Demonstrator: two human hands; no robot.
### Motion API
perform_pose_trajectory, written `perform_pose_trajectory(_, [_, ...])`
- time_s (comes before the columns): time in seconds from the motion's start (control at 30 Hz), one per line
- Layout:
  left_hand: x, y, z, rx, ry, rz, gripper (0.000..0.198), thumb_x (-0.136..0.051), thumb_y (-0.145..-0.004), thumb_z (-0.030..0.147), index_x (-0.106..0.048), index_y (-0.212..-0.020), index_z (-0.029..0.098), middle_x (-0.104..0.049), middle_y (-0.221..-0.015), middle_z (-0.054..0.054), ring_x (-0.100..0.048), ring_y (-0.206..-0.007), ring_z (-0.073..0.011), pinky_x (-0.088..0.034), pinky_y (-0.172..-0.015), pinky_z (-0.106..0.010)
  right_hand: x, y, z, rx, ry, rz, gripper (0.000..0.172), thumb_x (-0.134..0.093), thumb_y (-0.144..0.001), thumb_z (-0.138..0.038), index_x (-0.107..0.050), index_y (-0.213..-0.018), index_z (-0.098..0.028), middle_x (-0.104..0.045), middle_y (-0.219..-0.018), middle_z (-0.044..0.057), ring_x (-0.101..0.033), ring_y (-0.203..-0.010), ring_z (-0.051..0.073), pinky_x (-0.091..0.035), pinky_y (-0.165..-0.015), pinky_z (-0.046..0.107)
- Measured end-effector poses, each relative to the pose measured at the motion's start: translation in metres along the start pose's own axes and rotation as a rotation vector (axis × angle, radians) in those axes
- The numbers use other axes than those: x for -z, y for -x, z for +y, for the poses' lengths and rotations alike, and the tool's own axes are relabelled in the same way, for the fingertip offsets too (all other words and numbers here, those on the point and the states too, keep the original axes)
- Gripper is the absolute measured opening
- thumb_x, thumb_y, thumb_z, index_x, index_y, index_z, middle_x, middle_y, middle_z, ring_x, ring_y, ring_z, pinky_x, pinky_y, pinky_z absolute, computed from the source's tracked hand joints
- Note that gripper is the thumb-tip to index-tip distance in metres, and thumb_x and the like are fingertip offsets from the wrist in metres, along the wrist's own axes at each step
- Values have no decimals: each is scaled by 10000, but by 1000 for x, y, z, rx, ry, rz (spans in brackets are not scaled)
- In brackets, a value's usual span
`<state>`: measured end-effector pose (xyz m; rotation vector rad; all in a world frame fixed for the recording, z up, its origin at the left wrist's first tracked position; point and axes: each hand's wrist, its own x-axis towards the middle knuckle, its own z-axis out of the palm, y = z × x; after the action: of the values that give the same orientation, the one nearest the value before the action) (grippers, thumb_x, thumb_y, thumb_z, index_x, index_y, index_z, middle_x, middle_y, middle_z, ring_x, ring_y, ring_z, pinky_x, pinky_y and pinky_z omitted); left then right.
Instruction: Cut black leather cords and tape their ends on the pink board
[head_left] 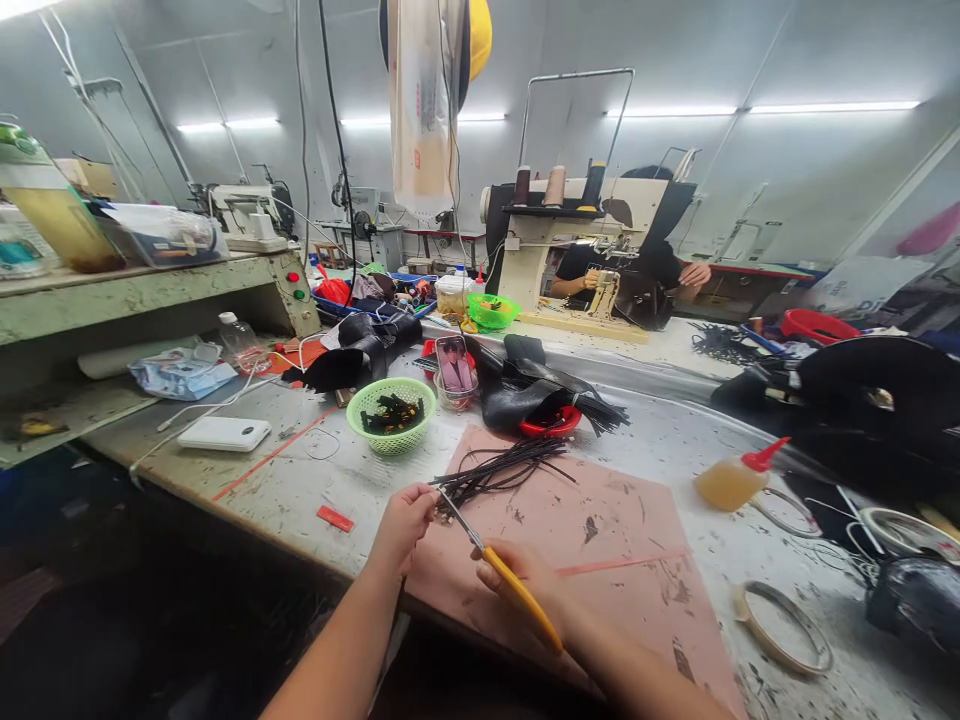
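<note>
At the near edge of the bench, my left hand (pixel 403 528) is closed in a pinch at the near end of a black strip, right by the tool's tip. My right hand (pixel 525 578) is wrapped around yellow-handled scissors (pixel 521 597), whose narrow metal blades point up and left to my left fingertips. Only one handle shows clearly. A loose bundle of thin black strips (pixel 510 468) lies just beyond both hands on a pinkish sheet (pixel 622 520). Small pale bits lie beside the strips' near ends. My left fingers partly hide what they pinch.
A green basket (pixel 391 415) holds small black pieces. Behind stand a propped phone (pixel 455 365) and black leather pieces (pixel 517 385). A glue bottle (pixel 731 480) and tape roll (pixel 784 628) lie right, a white power bank (pixel 224 434) left. Another person works behind a sewing machine (pixel 525 270).
</note>
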<state>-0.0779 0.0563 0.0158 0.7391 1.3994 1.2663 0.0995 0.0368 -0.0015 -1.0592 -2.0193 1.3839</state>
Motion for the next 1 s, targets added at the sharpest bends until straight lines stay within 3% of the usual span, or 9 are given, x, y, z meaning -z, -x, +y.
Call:
perform_pose_trajectory(0.13, [7, 0, -2, 8, -8, -6, 207, -602, -487, 323, -515, -543, 144, -388, -381, 95, -198, -317, -4, -92, -353, -164, 1, 0, 3, 4, -13, -12, 363, -442, -775, -498, -594, -778, -168, -531, -647, -4, -478, -637, 150, -373, -605, 251])
perform_pose_trajectory(0.27, [7, 13, -3, 40, -45, -79, 216, -629, -480, 306, -564, -590, 132, -461, -434, 71, -282, -330, -13, -153, -351, -156, 10, 11, -2, -60, -15, 55, 335, -545, -714, -435, -576, -929, -179, -499, -596, -26, -467, -589, 143, -381, -595, 262])
perform_pose_trajectory(0.4, [-12, 41, -15, 130, -112, -279, 178, -653, -472, 242, -590, -598, 133, -541, -459, 30, -458, -376, -80, -341, -399, -200, 16, 28, -8, -74, -150, 196, 468, -581, -667, -275, -447, -1111, -215, -523, -686, -32, -490, -582, 123, -410, -574, 255])
perform_pose_trajectory(0.47, [-25, 55, -24, 180, -138, -418, 148, -637, -496, 235, -570, -595, 147, -542, -468, 36, -476, -380, -88, -371, -418, -218, 17, 36, -9, -84, -222, 244, 461, -549, -673, -235, -430, -1118, -222, -549, -750, -13, -523, -619, 127, -429, -579, 258])
perform_pose_trajectory(0.53, [-37, 65, -32, 186, -167, -502, 116, -608, -514, 222, -546, -589, 159, -519, -461, 51, -462, -370, -81, -358, -411, -214, 18, 44, -7, -107, -230, 246, 439, -539, -666, -207, -449, -1095, -218, -548, -687, -25, -534, -609, 132, -438, -579, 265])
perform_pose_trajectory(0.7, [-51, 74, -41, 155, -228, -545, 68, -547, -536, 206, -508, -584, 177, -478, -457, 64, -441, -369, -82, -330, -393, -212, 22, 61, -1, -109, -230, 285, 453, -565, -629, -182, -485, -1074, -210, -550, -649, -29, -531, -594, 136, -437, -587, 278])
perform_pose_trajectory(1.0, [-57, 81, -43, 163, -331, -552, 41, -519, -551, 189, -489, -578, 184, -482, -432, 59, -439, -365, -95, -329, -396, -222, 19, 76, -2, -128, -202, 308, 435, -591, -666, -317, -481, -1066, -184, -549, -654, -14, -532, -606, 151, -434, -591, 286])
